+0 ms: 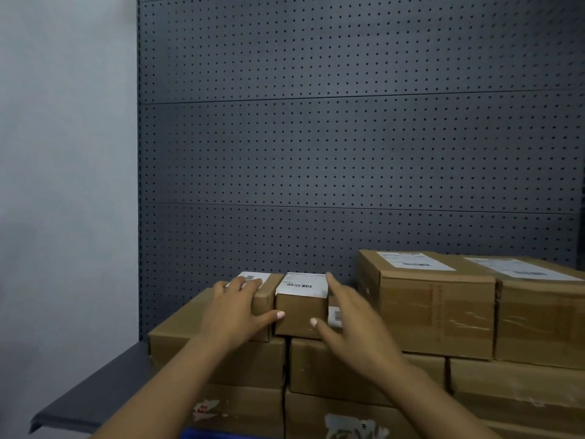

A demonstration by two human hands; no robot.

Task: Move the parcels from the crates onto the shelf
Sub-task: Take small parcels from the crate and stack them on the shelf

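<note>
Left hand (235,307) lies spread on one small parcel (264,299); right hand (349,315), spread, touches the parcel at its 3 o'clock (300,307).

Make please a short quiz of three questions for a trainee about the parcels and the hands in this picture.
1. True or false: the left hand rests on a small parcel that bears a barcode label.
2. The middle small parcel stands: A) on the bare shelf; B) on top of larger boxes; C) in a crate.
3. Fill in: behind the parcels stands a dark ___ panel full of holes.

Key
1. True
2. B
3. pegboard
</note>
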